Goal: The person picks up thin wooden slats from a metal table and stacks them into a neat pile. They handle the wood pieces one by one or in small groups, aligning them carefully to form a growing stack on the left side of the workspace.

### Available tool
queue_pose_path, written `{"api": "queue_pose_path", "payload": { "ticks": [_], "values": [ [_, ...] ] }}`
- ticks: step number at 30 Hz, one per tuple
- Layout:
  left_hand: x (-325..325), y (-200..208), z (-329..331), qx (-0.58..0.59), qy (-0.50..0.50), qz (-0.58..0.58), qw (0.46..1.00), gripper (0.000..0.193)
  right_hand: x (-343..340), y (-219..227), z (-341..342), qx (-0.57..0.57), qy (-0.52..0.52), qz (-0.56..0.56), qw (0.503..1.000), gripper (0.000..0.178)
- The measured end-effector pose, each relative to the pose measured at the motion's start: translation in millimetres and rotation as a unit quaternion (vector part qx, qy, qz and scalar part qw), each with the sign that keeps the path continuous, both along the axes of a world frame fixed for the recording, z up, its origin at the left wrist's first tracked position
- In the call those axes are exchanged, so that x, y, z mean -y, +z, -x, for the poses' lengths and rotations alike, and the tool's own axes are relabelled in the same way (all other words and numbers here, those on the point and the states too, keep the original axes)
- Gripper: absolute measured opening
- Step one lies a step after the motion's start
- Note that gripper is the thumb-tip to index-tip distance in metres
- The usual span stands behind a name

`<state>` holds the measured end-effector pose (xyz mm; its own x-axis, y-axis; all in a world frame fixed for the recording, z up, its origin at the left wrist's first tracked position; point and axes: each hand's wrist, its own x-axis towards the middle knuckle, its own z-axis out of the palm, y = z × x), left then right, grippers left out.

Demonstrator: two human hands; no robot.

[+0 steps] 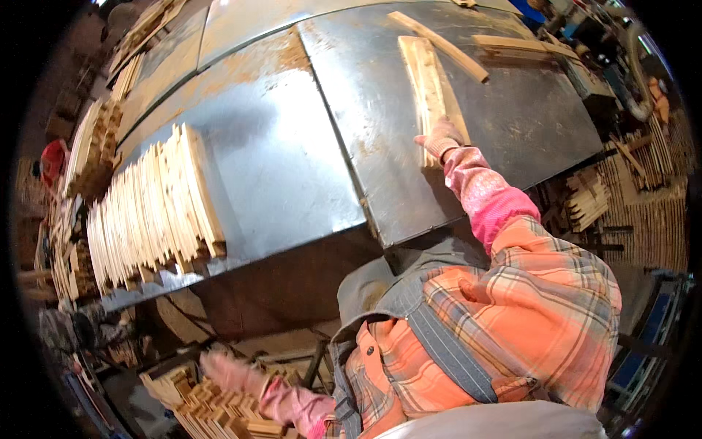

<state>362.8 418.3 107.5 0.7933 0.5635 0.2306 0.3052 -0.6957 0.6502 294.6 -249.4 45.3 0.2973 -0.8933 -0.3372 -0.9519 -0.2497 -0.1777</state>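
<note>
My right hand (pixel 442 137), in a pale glove, is stretched out over the metal table and lies on top of a short stack of pale wooden boards (pixel 423 69). Its thumb sticks out past the boards' left edge. Low on the left, my left hand (pixel 228 370) is smeared by motion, and its fingers cannot be made out. It is over or beside a pile of wooden strips (pixel 212 410) below the table's front edge. A loose wooden strip (pixel 446 47) lies slanted just behind the boards.
A long row of wooden strips (pixel 157 205) stands packed on the left of the metal table (pixel 274 183). More strips (pixel 504 45) lie at the far right, near machinery with a hose (pixel 638 80). Stacked wood (pixel 629 197) fills the floor on the right.
</note>
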Motion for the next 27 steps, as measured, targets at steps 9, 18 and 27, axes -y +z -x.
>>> {"api": "queue_pose_path", "payload": {
  "ticks": [9,18,27],
  "values": [
    [327.5,-71.6,-39.3,-0.082,-0.545,0.291,0.782,0.035,12.2,-53.4,-24.4,-0.039,-0.128,-0.015,0.991,0.079],
    [554.0,-97.0,-16.6,-0.24,-0.542,0.116,0.797,0.053,27.1,-27.5,47.2,0.237,0.065,-0.358,0.901,0.112],
    [630.2,-120.5,-11.6,-0.321,-0.34,0.491,0.735,0.027,104.3,22.4,39.7,0.171,0.311,-0.361,0.862,0.066]
  ]
}}
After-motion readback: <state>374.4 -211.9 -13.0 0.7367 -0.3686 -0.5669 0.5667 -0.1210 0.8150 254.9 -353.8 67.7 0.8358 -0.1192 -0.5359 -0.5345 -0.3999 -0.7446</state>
